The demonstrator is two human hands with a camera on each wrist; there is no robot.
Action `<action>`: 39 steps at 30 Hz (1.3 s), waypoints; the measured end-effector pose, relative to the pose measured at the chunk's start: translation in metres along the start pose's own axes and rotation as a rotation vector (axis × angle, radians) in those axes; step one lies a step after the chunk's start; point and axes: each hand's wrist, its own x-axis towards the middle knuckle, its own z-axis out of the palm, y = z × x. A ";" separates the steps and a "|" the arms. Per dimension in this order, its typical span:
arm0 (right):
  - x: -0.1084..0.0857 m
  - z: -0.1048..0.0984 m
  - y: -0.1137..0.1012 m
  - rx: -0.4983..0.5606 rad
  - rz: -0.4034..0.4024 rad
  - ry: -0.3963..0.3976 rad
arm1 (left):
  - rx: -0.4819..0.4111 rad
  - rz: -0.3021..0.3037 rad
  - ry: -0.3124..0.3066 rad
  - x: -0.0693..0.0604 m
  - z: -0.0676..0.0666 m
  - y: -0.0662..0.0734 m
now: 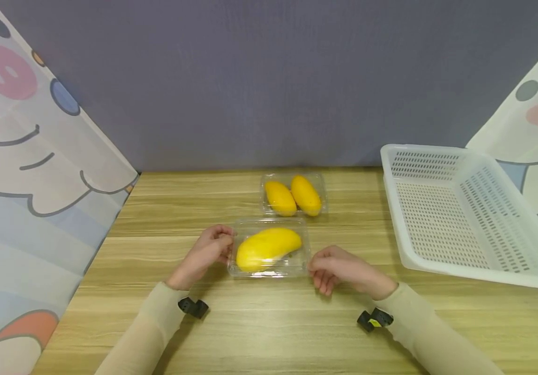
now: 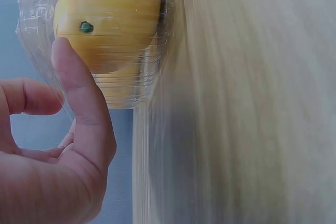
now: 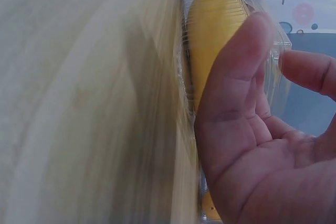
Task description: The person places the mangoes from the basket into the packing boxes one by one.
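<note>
In the head view a yellow mango (image 1: 269, 249) lies inside a clear plastic box (image 1: 299, 266) on the wooden table. The lid appears to cover it. At the box's left edge, my left hand (image 1: 207, 252) pinches the rim between thumb and forefinger. My right hand (image 1: 341, 269) pinches the opposite edge the same way. In the left wrist view, the left thumb (image 2: 79, 82) lies along the box's side near the mango's green stem end (image 2: 86, 27). The right wrist view shows the right thumb (image 3: 247, 51) against the plastic, partly covering the mango.
Behind the held box sits a second clear plastic box (image 1: 324, 200) with two mangoes (image 1: 306, 195) in it. A white slatted basket (image 1: 392, 208) stands on the right of the table. A grey panel (image 1: 259, 88) rises at the back, with cartoon-printed sheets on both sides.
</note>
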 end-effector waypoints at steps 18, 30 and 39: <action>-0.001 0.008 0.003 0.010 -0.009 0.075 | -0.017 0.005 -0.004 0.001 0.005 0.000; 0.001 0.008 0.004 0.018 -0.011 0.108 | -0.025 0.018 -0.003 0.002 0.007 -0.003; 0.001 0.010 0.005 0.005 -0.012 0.140 | -0.016 0.019 0.007 0.000 0.009 -0.002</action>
